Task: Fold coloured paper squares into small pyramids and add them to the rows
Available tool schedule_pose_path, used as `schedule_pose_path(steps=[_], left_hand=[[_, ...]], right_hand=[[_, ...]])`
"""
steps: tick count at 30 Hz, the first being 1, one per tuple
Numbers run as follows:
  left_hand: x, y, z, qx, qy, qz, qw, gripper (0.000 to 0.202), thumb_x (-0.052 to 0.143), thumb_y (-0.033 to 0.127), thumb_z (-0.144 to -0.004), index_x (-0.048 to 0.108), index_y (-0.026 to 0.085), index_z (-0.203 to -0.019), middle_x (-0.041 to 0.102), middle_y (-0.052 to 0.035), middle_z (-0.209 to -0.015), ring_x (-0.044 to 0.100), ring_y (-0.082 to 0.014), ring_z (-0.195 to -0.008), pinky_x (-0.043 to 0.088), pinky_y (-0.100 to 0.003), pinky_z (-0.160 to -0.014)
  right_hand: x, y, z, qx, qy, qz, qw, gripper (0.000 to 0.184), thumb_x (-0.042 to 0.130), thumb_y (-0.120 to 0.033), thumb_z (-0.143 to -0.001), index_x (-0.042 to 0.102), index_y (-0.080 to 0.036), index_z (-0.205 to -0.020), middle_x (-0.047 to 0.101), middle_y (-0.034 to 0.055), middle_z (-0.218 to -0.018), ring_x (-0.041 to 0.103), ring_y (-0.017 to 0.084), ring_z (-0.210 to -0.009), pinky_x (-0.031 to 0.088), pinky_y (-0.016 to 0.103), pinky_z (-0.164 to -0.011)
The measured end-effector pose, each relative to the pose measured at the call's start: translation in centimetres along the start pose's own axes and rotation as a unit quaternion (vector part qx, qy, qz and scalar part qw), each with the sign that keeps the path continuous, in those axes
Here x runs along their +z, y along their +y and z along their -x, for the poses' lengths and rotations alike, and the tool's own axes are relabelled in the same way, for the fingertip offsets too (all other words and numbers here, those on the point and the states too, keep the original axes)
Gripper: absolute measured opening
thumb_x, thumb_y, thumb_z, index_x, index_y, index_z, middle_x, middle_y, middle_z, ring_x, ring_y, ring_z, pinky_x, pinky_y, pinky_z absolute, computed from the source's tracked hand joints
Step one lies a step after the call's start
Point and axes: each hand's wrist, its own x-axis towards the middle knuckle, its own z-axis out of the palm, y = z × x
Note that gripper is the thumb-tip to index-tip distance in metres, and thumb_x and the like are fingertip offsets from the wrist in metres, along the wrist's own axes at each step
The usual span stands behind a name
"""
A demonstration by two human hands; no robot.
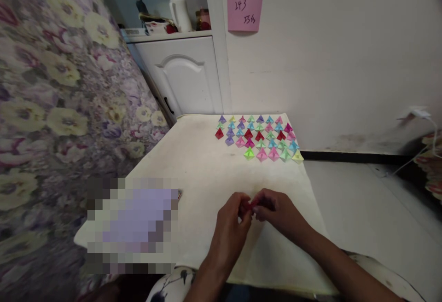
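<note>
My left hand [232, 214] and my right hand [276, 209] meet over the near part of a cream table [203, 168]. Both pinch a small red folded paper piece [249, 206] between their fingertips; most of it is hidden by the fingers. At the table's far right corner lie several small folded paper shapes [260, 138] in rows, coloured red, pink, green, blue, purple and yellow. They are well beyond my hands.
A blurred-out patch [133, 223] covers the table's near left. A floral fabric [62, 108] rises on the left. A white cabinet [183, 76] with a jug and jars stands behind. A pink note [245, 5] sticks on the wall. Grey floor [362, 200] lies right.
</note>
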Motion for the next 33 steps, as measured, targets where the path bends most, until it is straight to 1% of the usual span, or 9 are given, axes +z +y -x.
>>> schedule_pose_path(steps=[4,6,8,10,13,18,22,27,33], left_hand=[[-0.2,0.1,-0.2,-0.012,0.032,0.04,0.999,0.026,0.058,0.02,-0.072,0.057,0.021,-0.098,0.06,-0.002,-0.081,0.053,-0.0129,-0.065,0.042,-0.024,-0.062],[-0.2,0.2,-0.3,-0.038,0.012,0.087,0.995,0.027,0.06,0.024,-0.073,0.057,0.021,-0.1,0.062,-0.0029,-0.084,0.055,-0.0126,-0.063,0.043,-0.024,-0.06],[-0.1,0.3,-0.3,-0.064,-0.017,0.132,0.989,0.021,0.058,0.027,-0.075,0.059,0.019,-0.094,0.063,-0.0023,-0.078,0.056,-0.0129,-0.061,0.044,-0.024,-0.058],[-0.1,0.5,-0.2,-0.075,-0.023,0.155,0.985,0.015,0.056,0.029,-0.077,0.06,0.017,-0.087,0.062,-0.0011,-0.07,0.056,-0.013,-0.059,0.044,-0.024,-0.057],[-0.1,0.7,-0.1,-0.074,-0.001,0.139,0.987,0.013,0.056,0.028,-0.078,0.062,0.017,-0.082,0.06,0.0006,-0.063,0.054,-0.012,-0.056,0.044,-0.023,-0.056],[-0.2,0.7,0.0,-0.064,0.018,0.1,0.993,0.011,0.056,0.024,-0.077,0.065,0.018,-0.079,0.06,0.001,-0.06,0.054,-0.0119,-0.055,0.042,-0.021,-0.054],[-0.4,0.5,-0.3,-0.075,-0.005,0.171,0.982,0.014,0.058,0.026,-0.076,0.065,0.017,-0.084,0.06,0.0004,-0.059,0.055,-0.0125,-0.056,0.043,-0.023,-0.056],[-0.7,-0.1,-0.6,-0.105,-0.049,0.288,0.951,0.023,0.055,0.033,-0.08,0.064,0.014,-0.089,0.062,-0.0025,-0.068,0.055,-0.0107,-0.052,0.042,-0.023,-0.052],[-0.6,-0.6,-0.6,-0.136,-0.051,0.336,0.93,0.019,0.059,0.029,-0.079,0.064,0.012,-0.086,0.063,-0.0034,-0.069,0.055,-0.0085,-0.053,0.041,-0.02,-0.052]], right_hand=[[0.3,-0.4,0.2,-0.021,0.003,-0.046,0.999,0.005,0.058,-0.024,-0.074,0.058,-0.019,-0.077,0.061,0.0,-0.066,0.058,0.014,-0.064,0.047,0.028,-0.062],[0.3,-0.5,0.2,-0.032,0.01,-0.079,0.996,0.008,0.059,-0.026,-0.075,0.058,-0.019,-0.078,0.061,0.0005,-0.067,0.058,0.014,-0.064,0.046,0.028,-0.062],[0.3,-0.5,0.1,-0.042,0.029,-0.093,0.994,0.009,0.061,-0.026,-0.074,0.058,-0.018,-0.077,0.06,0.0003,-0.068,0.055,0.014,-0.064,0.044,0.026,-0.061],[0.3,-0.4,0.0,-0.039,0.043,-0.093,0.994,0.008,0.061,-0.026,-0.074,0.058,-0.019,-0.076,0.059,-0.0003,-0.068,0.053,0.013,-0.064,0.041,0.025,-0.06],[0.2,-0.5,0.1,-0.034,0.041,-0.057,0.997,0.006,0.059,-0.025,-0.075,0.058,-0.019,-0.077,0.059,-0.0003,-0.068,0.052,0.013,-0.063,0.04,0.025,-0.058],[0.0,-1.3,0.4,-0.076,0.063,0.049,0.994,0.005,0.059,-0.02,-0.074,0.059,-0.021,-0.08,0.062,-0.0002,-0.074,0.054,0.014,-0.067,0.041,0.026,-0.062],[-0.3,-1.5,0.4,-0.076,0.072,0.068,0.992,0.001,0.059,-0.021,-0.074,0.06,-0.021,-0.075,0.06,-0.0013,-0.068,0.052,0.013,-0.063,0.04,0.025,-0.059],[-0.4,-1.4,0.3,-0.085,0.072,0.057,0.992,0.001,0.06,-0.02,-0.075,0.06,-0.021,-0.075,0.06,-0.0017,-0.069,0.053,0.013,-0.064,0.04,0.025,-0.06],[-0.4,-1.6,0.5,-0.102,0.075,0.088,0.988,0.002,0.061,-0.019,-0.075,0.061,-0.021,-0.076,0.061,-0.0015,-0.069,0.054,0.013,-0.063,0.04,0.025,-0.059]])
